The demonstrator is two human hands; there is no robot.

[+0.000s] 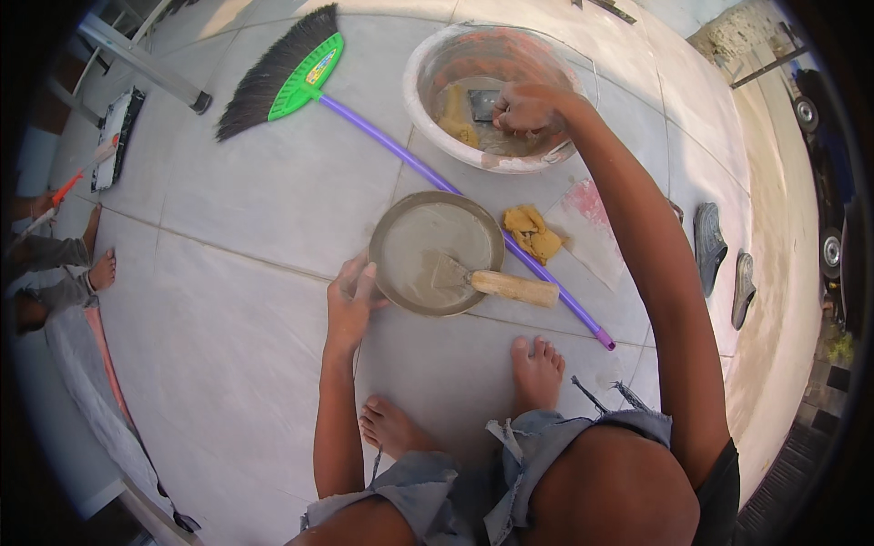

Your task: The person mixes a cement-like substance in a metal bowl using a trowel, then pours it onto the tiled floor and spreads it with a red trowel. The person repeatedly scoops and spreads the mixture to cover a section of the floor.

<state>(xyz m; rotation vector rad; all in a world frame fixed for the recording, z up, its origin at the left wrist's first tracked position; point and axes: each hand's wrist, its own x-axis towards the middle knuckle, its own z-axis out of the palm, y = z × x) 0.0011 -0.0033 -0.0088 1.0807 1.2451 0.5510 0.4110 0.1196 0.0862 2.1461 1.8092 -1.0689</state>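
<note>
Work appears to be only partway along, since tools are left out and grey residue is seen on the round pan [410, 238]. The pan is set before the bare feet [537, 375], and its near left edge is met by the left hand [349, 305]: the thumb is laid against the wall, but whether the fingers are tucked beneath cannot be told. A scraper [516, 288] is rested in the pan, its blade in the grey film and its wooden handle laid over the rim, gripped by neither hand. The right hand [535, 109] is lowered into the wide bucket [418, 100], where its fingers are curled closed, apparently around a dark flat piece [482, 106]. Murky liquid is held in the bucket. A crumpled yellow cloth [531, 233], possibly a sponge, is left by the purple stick of the broom [314, 86]. Wetting of the flat piece is judged to be begun, whereas the pan and scraper are left uncleaned and nothing is packed away.
</note>
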